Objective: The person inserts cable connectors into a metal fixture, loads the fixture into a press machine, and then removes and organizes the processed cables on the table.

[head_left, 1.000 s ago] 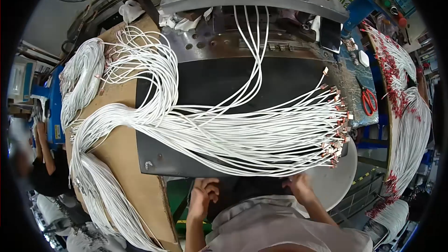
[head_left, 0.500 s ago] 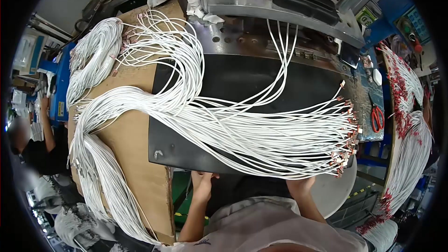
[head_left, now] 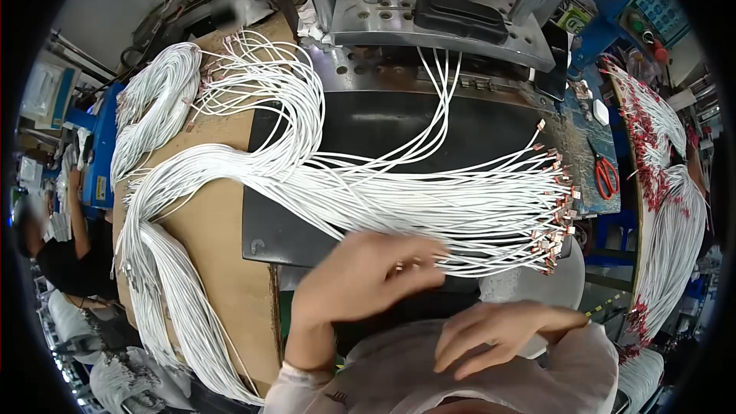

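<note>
A thick bundle of white wires [head_left: 429, 207] lies across a black mat [head_left: 383, 126], and its copper terminal ends [head_left: 556, 207] fan out at the right. My left hand [head_left: 360, 276] is raised over the mat's near edge, blurred, with its fingertips at the lowest wires. A small copper glint shows at those fingertips, but I cannot make out a grip. My right hand [head_left: 498, 330] hovers near my chest, fingers spread, holding nothing.
More white wires curl over a cardboard sheet [head_left: 215, 222] and a coil [head_left: 153, 107] at the left. A metal press [head_left: 437, 23] stands behind the mat. Red scissors [head_left: 606, 172] and red-tipped wires [head_left: 667, 184] lie at the right. Another person [head_left: 54, 253] sits far left.
Both my hands have risen from below the mat's near edge. The left now reaches up over the lowest wires, and the right has spread open near my chest.
</note>
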Available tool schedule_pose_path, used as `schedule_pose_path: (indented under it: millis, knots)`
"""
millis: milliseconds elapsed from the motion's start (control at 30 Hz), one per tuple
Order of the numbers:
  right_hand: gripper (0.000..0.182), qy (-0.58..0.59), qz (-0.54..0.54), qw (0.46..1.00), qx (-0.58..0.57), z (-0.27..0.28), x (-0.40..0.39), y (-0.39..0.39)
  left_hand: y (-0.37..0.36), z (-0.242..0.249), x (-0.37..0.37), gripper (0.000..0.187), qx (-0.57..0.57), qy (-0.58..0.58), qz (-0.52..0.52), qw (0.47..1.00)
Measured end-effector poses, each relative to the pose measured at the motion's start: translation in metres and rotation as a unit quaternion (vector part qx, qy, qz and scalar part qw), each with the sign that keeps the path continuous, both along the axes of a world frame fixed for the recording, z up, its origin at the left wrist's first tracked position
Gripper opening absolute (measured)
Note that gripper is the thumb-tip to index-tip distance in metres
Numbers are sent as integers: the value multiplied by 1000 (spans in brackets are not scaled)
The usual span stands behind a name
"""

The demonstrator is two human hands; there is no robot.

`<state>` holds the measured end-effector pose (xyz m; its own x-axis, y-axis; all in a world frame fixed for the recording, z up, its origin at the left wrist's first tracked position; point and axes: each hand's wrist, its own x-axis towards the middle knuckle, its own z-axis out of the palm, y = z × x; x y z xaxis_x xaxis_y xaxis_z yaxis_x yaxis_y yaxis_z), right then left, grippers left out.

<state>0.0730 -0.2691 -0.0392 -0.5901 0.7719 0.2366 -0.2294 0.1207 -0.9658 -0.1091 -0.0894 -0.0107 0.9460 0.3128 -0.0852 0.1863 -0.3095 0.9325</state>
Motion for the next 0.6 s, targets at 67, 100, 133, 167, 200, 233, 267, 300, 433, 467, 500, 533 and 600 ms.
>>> schedule_pose_path:
  millis: [67,100,133,167,200,233,267,300,433,467,500,533,600]
  knots:
    - [25,-99,-111,982,117,59,36,40,28,-12,63,26,335,-152,96,925]
    - [21,-182,-200,946,176,67,53,56,32,-22,89,26,351,-145,94,920]
    - [11,-264,-304,885,236,62,69,79,35,-41,108,23,356,-236,65,902]
    - [10,-312,-419,841,138,59,72,99,37,-41,111,18,394,-117,-65,909]
    - [16,-333,-474,806,120,42,80,119,40,-47,109,13,454,-70,-72,885]
    - [17,-380,-463,794,102,22,99,129,57,-48,101,12,487,-24,-42,872]
    - [16,-344,-457,811,124,-7,114,134,80,-44,92,12,518,20,-18,855]
    - [14,-310,-434,842,83,-25,122,132,122,-62,87,12,554,23,47,831]
    - [8,-405,-352,835,119,-16,103,124,128,-31,66,31,535,110,2,837]
    - [8,-405,-352,837,110,-17,102,125,97,-21,61,39,479,60,-39,875]
    - [9,-402,-349,841,98,-16,103,125,69,-34,54,40,470,-43,-46,880]
    - [10,-400,-344,846,86,-16,105,125,57,-37,47,38,481,-80,-59,871]
    - [12,-396,-346,846,85,-16,104,126,40,-31,34,34,525,-88,-93,841]
